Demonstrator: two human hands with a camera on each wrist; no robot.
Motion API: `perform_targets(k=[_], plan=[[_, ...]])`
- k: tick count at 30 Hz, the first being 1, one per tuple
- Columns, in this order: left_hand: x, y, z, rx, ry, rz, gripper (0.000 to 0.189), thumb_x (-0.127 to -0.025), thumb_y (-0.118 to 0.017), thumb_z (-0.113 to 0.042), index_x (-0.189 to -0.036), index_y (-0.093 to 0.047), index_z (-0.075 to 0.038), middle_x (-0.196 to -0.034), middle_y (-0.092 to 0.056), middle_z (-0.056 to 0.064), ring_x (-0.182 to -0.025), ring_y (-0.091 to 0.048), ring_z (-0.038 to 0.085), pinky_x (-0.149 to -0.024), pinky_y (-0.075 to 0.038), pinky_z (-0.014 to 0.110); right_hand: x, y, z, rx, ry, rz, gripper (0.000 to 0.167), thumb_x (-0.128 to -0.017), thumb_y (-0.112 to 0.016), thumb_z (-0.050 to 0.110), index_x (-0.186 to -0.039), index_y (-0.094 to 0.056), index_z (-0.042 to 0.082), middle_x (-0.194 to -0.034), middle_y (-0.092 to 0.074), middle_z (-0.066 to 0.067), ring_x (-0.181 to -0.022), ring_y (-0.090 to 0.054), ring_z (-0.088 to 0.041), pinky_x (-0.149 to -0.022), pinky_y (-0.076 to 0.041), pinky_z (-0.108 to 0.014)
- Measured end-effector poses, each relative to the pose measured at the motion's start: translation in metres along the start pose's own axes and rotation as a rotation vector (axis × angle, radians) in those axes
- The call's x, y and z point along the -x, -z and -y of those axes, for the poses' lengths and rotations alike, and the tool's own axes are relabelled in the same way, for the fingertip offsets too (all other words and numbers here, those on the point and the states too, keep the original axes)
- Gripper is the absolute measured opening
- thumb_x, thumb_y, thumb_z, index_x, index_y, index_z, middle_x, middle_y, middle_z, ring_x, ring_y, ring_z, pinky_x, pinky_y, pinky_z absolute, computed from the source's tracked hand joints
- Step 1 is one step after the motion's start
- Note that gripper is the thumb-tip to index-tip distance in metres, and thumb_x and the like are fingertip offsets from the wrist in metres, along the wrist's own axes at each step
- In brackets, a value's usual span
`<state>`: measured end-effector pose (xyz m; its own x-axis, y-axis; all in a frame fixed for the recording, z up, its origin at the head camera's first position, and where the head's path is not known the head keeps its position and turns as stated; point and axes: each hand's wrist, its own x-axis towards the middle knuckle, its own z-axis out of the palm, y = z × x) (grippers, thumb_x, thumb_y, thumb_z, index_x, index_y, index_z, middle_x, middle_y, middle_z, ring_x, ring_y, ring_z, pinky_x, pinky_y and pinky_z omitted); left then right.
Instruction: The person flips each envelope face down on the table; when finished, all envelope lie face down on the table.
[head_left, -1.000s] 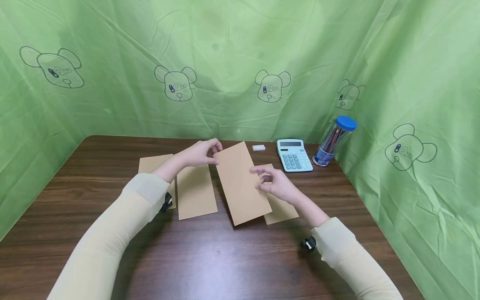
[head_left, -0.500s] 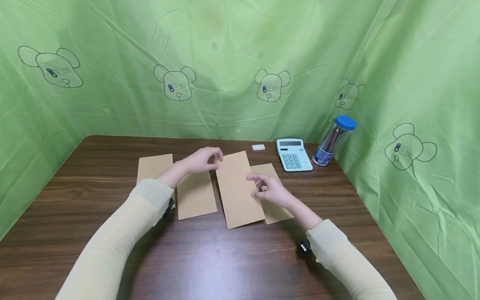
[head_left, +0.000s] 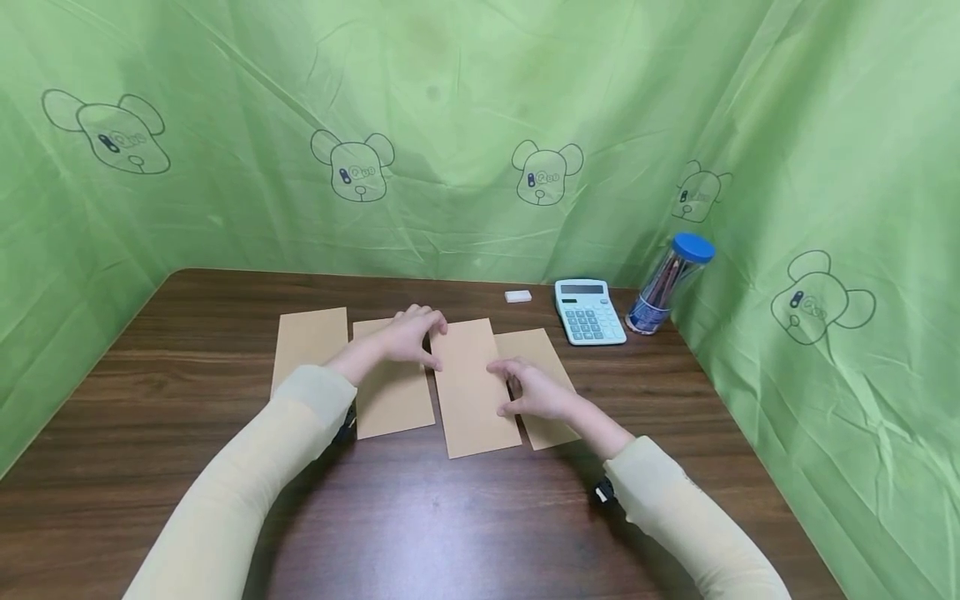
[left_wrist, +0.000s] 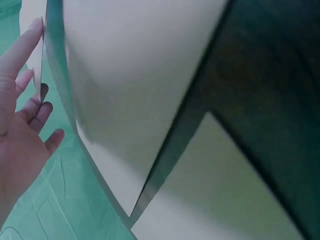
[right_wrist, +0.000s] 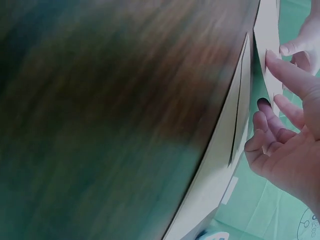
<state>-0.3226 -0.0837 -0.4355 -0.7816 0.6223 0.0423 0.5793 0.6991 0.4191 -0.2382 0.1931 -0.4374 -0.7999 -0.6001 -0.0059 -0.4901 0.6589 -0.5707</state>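
Note:
In the head view, a tan kraft-paper rectangle (head_left: 474, 400) stands between both hands, third from the left. My left hand (head_left: 405, 337) pinches its upper left edge; the left wrist view shows fingers on both faces of that tan edge. My right hand (head_left: 538, 394) grips its right edge, with digits on either side in the right wrist view. Partly under the right hand lies another tan rectangle (head_left: 543, 354). Two more lie to the left: a middle one (head_left: 396, 407) partly behind the left hand, and a far-left one (head_left: 311, 340) partly covered by the left forearm.
Toward the back of the wooden table (head_left: 420, 533) lies a small white block (head_left: 517, 297), with a light-blue calculator (head_left: 589, 312) to its right. A clear, blue-lidded jar of pencils (head_left: 667, 283) stands at the right edge. Green curtain (head_left: 450, 83) encloses the back and sides.
Both hands have brought the held tan rectangle down and leftward, turning it straighter, in line with the others. More of the rightmost rectangle's upper part now shows.

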Motion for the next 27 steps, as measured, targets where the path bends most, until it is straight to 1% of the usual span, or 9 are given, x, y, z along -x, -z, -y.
perform_targets(k=[2,5,8,16,20,23,27], plan=[[0.0007,-0.0023,0.0001,-0.014,0.01,0.018,0.065,-0.065,-0.083,-0.046,-0.114,-0.053,-0.013,-0.113,-0.051,0.005,-0.114,-0.038,0.028,-0.093,-0.03,0.046,-0.0007,-0.0007,0.0005,0.018,-0.001,0.012,0.068,-0.072,-0.082,0.014,-0.132,-0.05,0.003,-0.109,-0.056,-0.011,-0.093,-0.049,-0.021,-0.082,-0.043,-0.033],[0.0017,-0.0045,0.0002,-0.025,0.021,0.045,0.068,-0.065,-0.083,-0.047,-0.115,-0.052,-0.014,-0.114,-0.05,0.006,-0.114,-0.038,0.028,-0.093,-0.029,0.047,-0.0019,-0.0011,0.0011,0.045,-0.014,0.029,0.068,-0.073,-0.081,0.016,-0.133,-0.051,0.005,-0.113,-0.056,-0.012,-0.099,-0.05,-0.022,-0.087,-0.043,-0.036],[0.0018,-0.0059,0.0006,-0.04,0.029,0.057,0.068,-0.064,-0.083,-0.048,-0.115,-0.052,-0.015,-0.114,-0.05,0.007,-0.112,-0.038,0.028,-0.091,-0.03,0.046,-0.0039,-0.0005,0.0012,0.078,-0.022,0.045,0.067,-0.074,-0.081,0.018,-0.133,-0.051,0.006,-0.115,-0.055,-0.013,-0.104,-0.051,-0.023,-0.091,-0.043,-0.038],[0.0009,-0.0036,-0.0004,-0.086,0.022,0.096,0.065,-0.066,-0.081,-0.05,-0.116,-0.056,-0.017,-0.113,-0.05,0.008,-0.109,-0.038,0.027,-0.088,-0.029,0.045,-0.0073,0.0023,0.0016,0.15,-0.009,0.069,0.062,-0.075,-0.08,0.022,-0.129,-0.055,0.007,-0.113,-0.055,-0.012,-0.095,-0.05,-0.022,-0.082,-0.043,-0.035],[0.0021,0.0004,-0.0041,-0.1,0.023,0.12,0.061,-0.067,-0.08,-0.049,-0.114,-0.058,-0.017,-0.114,-0.049,0.01,-0.108,-0.038,0.028,-0.088,-0.029,0.044,-0.0064,0.0028,0.0024,0.162,-0.014,0.074,0.056,-0.074,-0.08,0.021,-0.125,-0.059,0.007,-0.112,-0.055,-0.011,-0.098,-0.051,-0.024,-0.086,-0.042,-0.036],[0.0031,0.0019,-0.0058,-0.117,0.022,0.129,0.06,-0.068,-0.08,-0.05,-0.114,-0.059,-0.017,-0.116,-0.049,0.01,-0.109,-0.038,0.028,-0.088,-0.03,0.045,-0.0059,0.0029,0.0026,0.163,-0.016,0.076,0.055,-0.074,-0.08,0.021,-0.123,-0.06,0.007,-0.111,-0.054,-0.01,-0.099,-0.051,-0.024,-0.087,-0.042,-0.037],[0.0047,0.0009,-0.0049,-0.121,0.012,0.111,0.061,-0.069,-0.079,-0.05,-0.116,-0.059,-0.017,-0.119,-0.05,0.01,-0.111,-0.039,0.03,-0.091,-0.031,0.047,-0.0045,0.0039,0.0004,0.158,0.003,0.075,0.056,-0.074,-0.08,0.023,-0.124,-0.06,0.009,-0.113,-0.054,-0.009,-0.1,-0.051,-0.023,-0.088,-0.042,-0.037]])
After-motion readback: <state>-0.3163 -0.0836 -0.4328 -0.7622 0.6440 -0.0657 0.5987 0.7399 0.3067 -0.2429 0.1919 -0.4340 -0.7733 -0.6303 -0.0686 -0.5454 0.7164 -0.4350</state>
